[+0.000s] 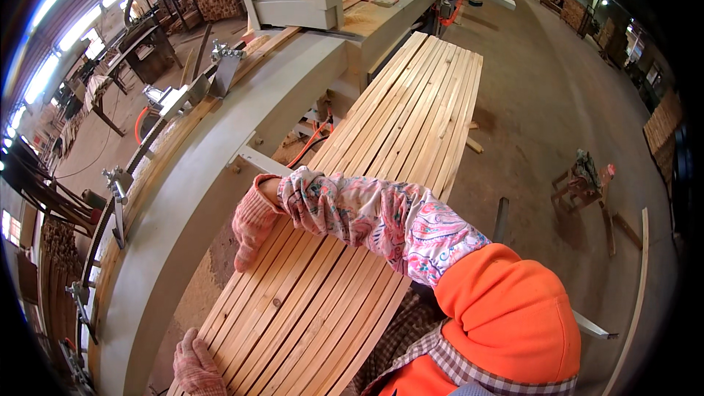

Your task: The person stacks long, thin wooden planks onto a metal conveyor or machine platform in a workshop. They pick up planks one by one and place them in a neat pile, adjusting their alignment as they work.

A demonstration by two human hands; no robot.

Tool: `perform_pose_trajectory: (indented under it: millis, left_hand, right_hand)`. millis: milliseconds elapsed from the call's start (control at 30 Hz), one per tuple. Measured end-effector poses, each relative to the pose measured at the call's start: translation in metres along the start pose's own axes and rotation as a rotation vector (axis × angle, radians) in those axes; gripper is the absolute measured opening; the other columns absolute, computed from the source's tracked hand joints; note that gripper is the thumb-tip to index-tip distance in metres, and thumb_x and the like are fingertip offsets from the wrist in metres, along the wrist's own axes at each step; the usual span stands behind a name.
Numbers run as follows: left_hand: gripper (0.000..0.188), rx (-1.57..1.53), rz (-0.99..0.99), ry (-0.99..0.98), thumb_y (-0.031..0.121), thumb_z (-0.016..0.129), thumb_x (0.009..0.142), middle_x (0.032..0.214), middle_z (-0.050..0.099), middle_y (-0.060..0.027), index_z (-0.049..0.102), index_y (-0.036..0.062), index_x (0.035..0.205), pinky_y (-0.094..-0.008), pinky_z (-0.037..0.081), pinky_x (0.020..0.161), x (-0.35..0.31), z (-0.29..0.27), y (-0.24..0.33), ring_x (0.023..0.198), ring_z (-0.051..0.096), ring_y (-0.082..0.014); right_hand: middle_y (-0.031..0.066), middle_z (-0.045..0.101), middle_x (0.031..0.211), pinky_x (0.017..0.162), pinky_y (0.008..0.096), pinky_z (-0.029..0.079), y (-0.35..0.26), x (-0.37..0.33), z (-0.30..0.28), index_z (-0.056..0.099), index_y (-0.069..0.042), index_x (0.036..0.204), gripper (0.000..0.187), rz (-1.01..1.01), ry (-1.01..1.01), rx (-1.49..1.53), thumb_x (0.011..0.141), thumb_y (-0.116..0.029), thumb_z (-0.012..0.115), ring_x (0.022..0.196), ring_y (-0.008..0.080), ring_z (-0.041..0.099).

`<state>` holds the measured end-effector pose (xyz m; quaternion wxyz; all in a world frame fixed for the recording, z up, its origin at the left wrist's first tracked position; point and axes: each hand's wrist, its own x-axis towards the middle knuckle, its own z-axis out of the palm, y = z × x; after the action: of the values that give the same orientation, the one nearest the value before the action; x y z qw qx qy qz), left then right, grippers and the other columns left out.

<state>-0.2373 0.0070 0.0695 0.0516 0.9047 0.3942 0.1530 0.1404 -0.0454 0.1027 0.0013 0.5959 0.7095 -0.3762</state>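
Long pale wooden strips [323, 279] lie side by side in a wide row, running from below me toward the far machine. My right hand [257, 220], in a pink knitted glove, reaches across the row and closes over its left edge. Its thumb side shows, while the other fingers are mostly hidden. Floral cloth covers that forearm, above an orange sleeve. Nearer me, my left hand [198, 367], in a similar glove, holds the same left edge. The lower border of the picture cuts it off, and its fingers lie close together against the outermost strips.
Along the left curves a grey machine frame [176, 227] with metal clamps [117, 191] and a chain. A grey machine head [293, 0] stands beyond, with sawdust [363, 18] by it. At right are a small wooden stand [579, 183] and a long thin strip [636, 293] on the floor.
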Motion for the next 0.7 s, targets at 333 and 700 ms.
perform_pose_trajectory:
  millis: [333,700]
  left_hand:
    - [0.029,-0.001,-0.035,0.039,0.028,0.052,0.104,0.096,0.071,-0.014,0.071,0.0064,0.1,-0.0429,0.051,0.081,-0.005,-0.011,0.003,0.089,0.066,-0.0352]
    - [0.023,0.04,0.06,0.017,0.023,0.054,0.099,0.086,0.067,-0.0134,0.066,0.0071,0.087,-0.0441,0.049,0.072,0.004,-0.008,-0.002,0.08,0.063,-0.0353]
  right_hand:
    - [0.0165,0.074,0.114,0.096,0.0431,0.051,-0.01,0.007,-0.001,0.075,-0.004,0.117,0.08,0.002,0.02,-0.087,0.09,-0.077,0.053,0.108,0.0338,0.068]
    - [0.0075,0.062,0.142,0.104,0.0459,0.052,-0.066,0.093,-0.037,0.046,-0.022,0.154,0.081,0.013,0.243,-0.498,0.087,-0.064,0.067,0.126,0.0288,0.063]
